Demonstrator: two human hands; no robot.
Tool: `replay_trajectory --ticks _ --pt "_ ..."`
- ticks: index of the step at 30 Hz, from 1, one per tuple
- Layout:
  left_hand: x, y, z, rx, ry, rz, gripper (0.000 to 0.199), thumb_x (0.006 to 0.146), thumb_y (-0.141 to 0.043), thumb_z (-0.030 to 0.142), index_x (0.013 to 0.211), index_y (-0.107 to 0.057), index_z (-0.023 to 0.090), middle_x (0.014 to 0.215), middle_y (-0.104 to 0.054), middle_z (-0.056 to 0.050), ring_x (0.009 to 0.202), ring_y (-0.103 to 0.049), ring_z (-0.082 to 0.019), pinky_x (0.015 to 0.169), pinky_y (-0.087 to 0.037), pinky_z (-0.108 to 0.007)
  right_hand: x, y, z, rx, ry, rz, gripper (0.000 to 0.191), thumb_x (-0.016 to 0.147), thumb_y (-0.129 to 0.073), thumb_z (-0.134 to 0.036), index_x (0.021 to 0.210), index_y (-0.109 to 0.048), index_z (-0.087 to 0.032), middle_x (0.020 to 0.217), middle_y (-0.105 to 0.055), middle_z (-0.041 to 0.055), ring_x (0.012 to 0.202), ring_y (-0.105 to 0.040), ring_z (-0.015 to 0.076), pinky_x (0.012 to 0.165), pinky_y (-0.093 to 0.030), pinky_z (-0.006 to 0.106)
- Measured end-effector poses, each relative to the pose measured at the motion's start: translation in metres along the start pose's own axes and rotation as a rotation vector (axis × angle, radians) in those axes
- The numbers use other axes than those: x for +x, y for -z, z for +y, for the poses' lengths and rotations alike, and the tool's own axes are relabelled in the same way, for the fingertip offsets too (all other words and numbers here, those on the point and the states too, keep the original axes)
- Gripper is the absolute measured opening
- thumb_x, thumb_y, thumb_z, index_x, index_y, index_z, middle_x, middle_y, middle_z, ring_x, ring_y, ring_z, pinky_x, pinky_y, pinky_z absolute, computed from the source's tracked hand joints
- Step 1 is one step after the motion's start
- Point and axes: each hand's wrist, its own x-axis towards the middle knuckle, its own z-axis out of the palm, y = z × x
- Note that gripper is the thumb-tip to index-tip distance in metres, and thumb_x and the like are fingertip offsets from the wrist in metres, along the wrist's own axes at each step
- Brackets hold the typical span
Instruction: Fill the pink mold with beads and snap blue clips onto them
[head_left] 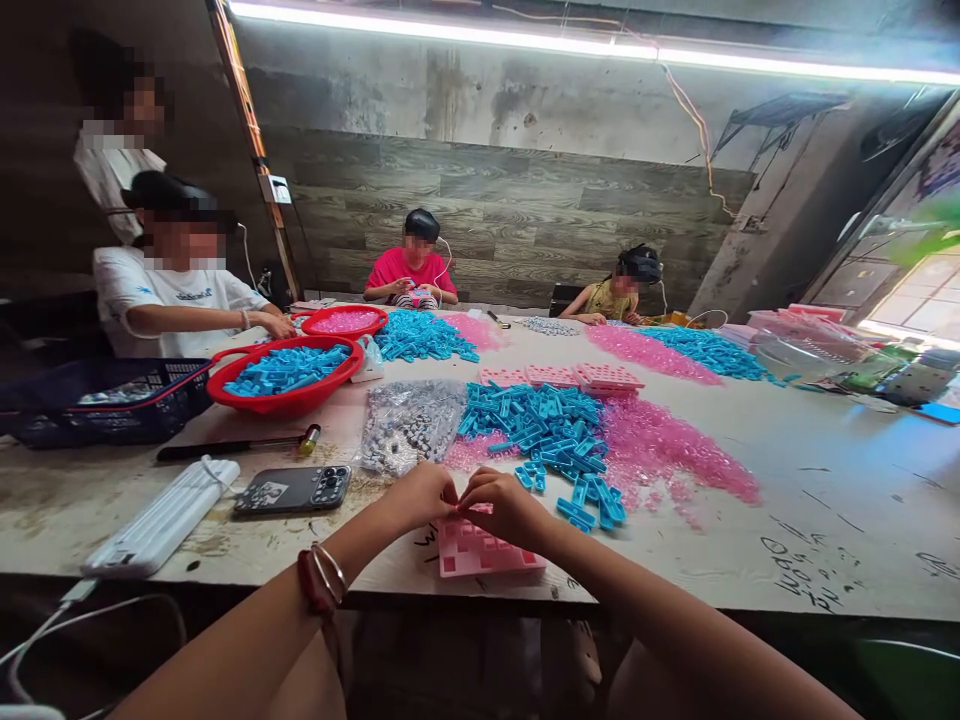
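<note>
A pink plastic tray with square recesses (pixel 487 556) lies at the table's front edge, right before me. Over its far left part, my left hand (pixel 424 497) and my right hand (pixel 504 505) meet with fingertips pinched close together. Whatever sits between the fingers is too small and too covered to make out. Just beyond my hands is a heap of blue plastic pieces (pixel 536 425), with a few loose blue pieces (pixel 592 502) nearer me. Pink translucent bits (pixel 667 450) spread to the right of the heap. A clear bag of small metallic parts (pixel 409 425) lies behind my left hand.
On the left are a phone (pixel 292 491), a white power bank (pixel 165 518), a hammer (pixel 240 445), a red basin (pixel 285 400) of blue pieces and a dark basket (pixel 105 400). Stacked pink trays (pixel 607 378) stand behind the heap. Several people work or stand around the table.
</note>
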Motion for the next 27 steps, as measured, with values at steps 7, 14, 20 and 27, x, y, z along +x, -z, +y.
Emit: replay_trajectory --ticks 7,14,20,27 --pt "-0.001 -0.001 0.0 -0.056 0.001 -0.057 0.016 0.068 -0.062 0.025 0.074 -0.071 0.014 0.061 -0.065 -0.002 0.055 -0.052 -0.011 0.05 -0.032 -0.02 0.0 0.0 0.002 -0.005 0.002 -0.04 0.007 0.071 -0.068 -0.014 0.077 -0.068 -0.018 0.074 -0.068 0.0049 0.074 -0.059 0.0169 0.066 -0.046 0.026" --pt "-0.03 0.043 -0.016 0.101 0.136 0.08 0.022 0.065 -0.055 0.01 0.084 -0.064 0.017 0.086 -0.064 -0.003 0.08 -0.058 -0.017 0.066 -0.041 -0.021 -0.002 -0.002 0.001 -0.01 -0.001 -0.057 0.009 0.073 -0.065 -0.013 0.08 -0.064 -0.019 0.08 -0.067 0.0046 0.08 -0.058 0.0177 0.073 -0.046 0.029" --pt "-0.076 0.072 -0.08 0.174 0.417 -0.132 0.08 0.048 -0.074 0.021 0.124 -0.046 0.026 0.133 -0.044 -0.007 0.123 -0.037 -0.028 0.1 -0.03 -0.034 -0.003 -0.002 -0.002 -0.009 -0.061 -0.075 0.011 0.07 -0.068 -0.014 0.079 -0.063 -0.018 0.083 -0.065 0.0061 0.083 -0.057 0.0195 0.074 -0.046 0.031" --pt "-0.118 0.063 -0.132 0.112 0.405 -0.025 0.072 0.059 -0.065 0.022 0.128 -0.043 0.019 0.136 -0.04 -0.008 0.125 -0.036 -0.024 0.103 -0.028 -0.031 -0.004 -0.001 -0.001 0.019 -0.095 -0.082 0.015 0.069 -0.065 -0.008 0.08 -0.063 -0.018 0.084 -0.064 0.0056 0.084 -0.057 0.0194 0.074 -0.046 0.03"
